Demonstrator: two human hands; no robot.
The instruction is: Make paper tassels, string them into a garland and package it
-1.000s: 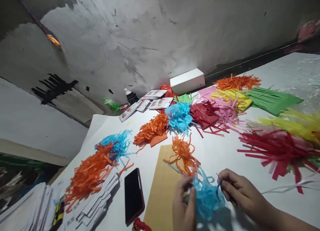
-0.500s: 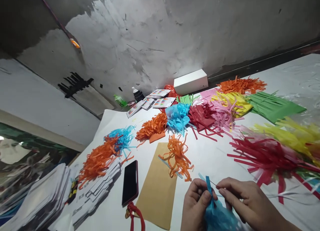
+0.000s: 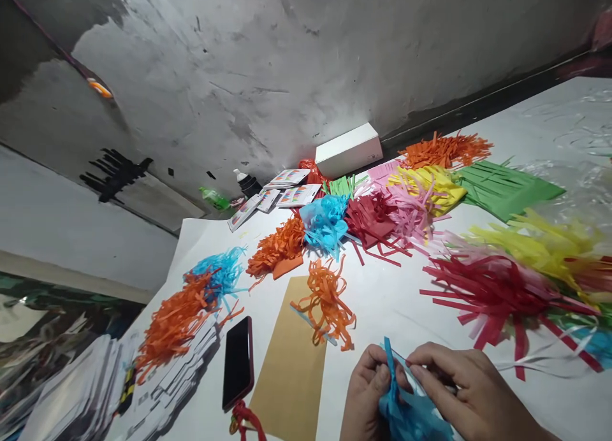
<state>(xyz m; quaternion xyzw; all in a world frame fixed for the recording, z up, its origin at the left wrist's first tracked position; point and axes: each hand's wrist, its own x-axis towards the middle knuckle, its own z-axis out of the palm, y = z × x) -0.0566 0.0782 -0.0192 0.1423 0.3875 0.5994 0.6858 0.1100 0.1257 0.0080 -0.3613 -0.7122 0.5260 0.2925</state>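
Blue streamers point(image 3: 415, 417) have dropped, tip point(image 3: 387, 348) up, long axis slanting down rightward, left hand point(image 3: 367, 390) clamping them, right hand point(image 3: 466, 383) pinching strand point(image 3: 400, 357).

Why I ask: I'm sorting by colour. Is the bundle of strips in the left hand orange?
No, the bundle of strips held in the left hand is blue.

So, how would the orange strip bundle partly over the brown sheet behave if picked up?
The orange strip bundle would probably flop, since its thin strips curl and bend. It looks light for its size, given the open gaps. Its crossing strands might tangle.
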